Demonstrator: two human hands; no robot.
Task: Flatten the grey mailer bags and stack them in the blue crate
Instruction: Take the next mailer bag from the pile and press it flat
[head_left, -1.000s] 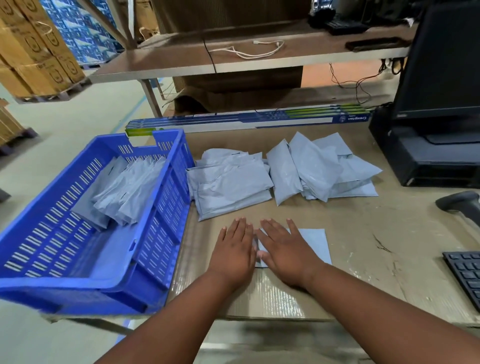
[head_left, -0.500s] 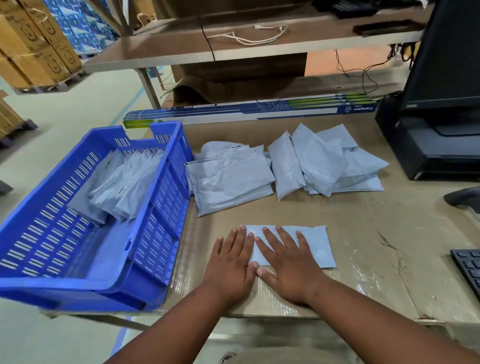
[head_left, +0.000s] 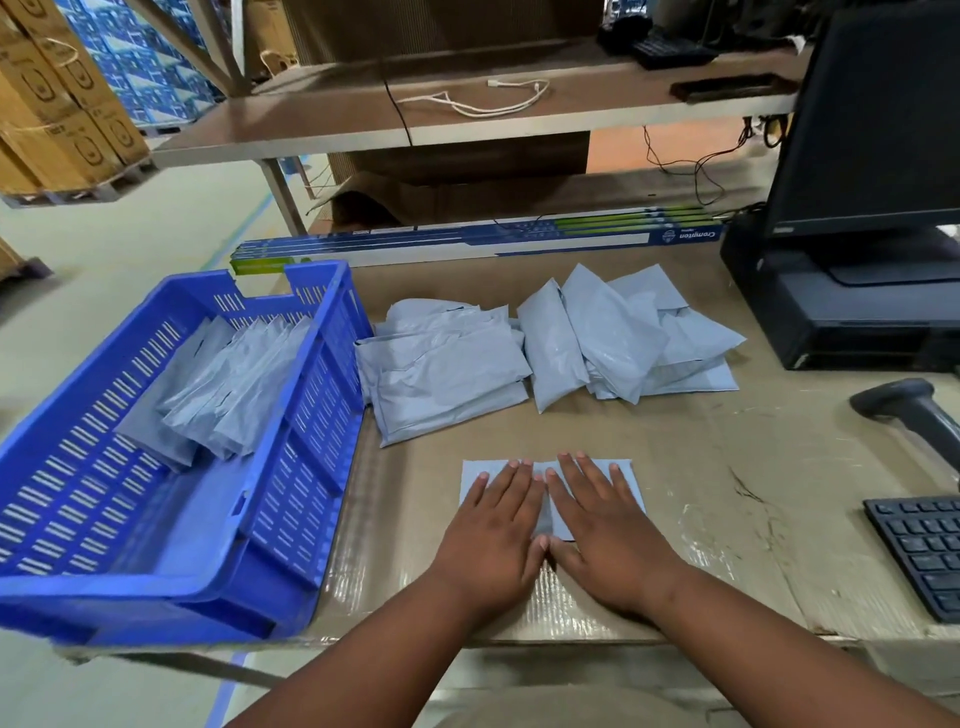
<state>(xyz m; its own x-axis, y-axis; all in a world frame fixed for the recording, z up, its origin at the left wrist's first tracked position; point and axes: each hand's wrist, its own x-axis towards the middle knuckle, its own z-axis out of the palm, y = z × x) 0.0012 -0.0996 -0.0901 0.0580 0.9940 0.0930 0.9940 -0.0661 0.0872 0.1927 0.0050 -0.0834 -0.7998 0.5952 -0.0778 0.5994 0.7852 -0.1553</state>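
Step in hand: flattening one grey mailer bag (head_left: 623, 480) on the surface (head_left: 727, 467). Best done by spreading flat palms from centre outward, forcing air toward the edges.
Left hand (head_left: 493, 535), right hand (head_left: 605, 530): fingers straight, pressing, thumbs meeting; no grip closed on anything.
Bag: directly beneath both palms, corners showing beyond fingertips.
Blue crate (head_left: 311, 519): just left, partly stacked.
Unflattened piles (head_left: 447, 369): behind the hands.

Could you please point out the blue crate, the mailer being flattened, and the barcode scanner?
blue crate (head_left: 332, 364): head view, its right wall.
mailer (head_left: 621, 475): head view, bare top-right corner.
barcode scanner (head_left: 919, 421): head view, its handle.
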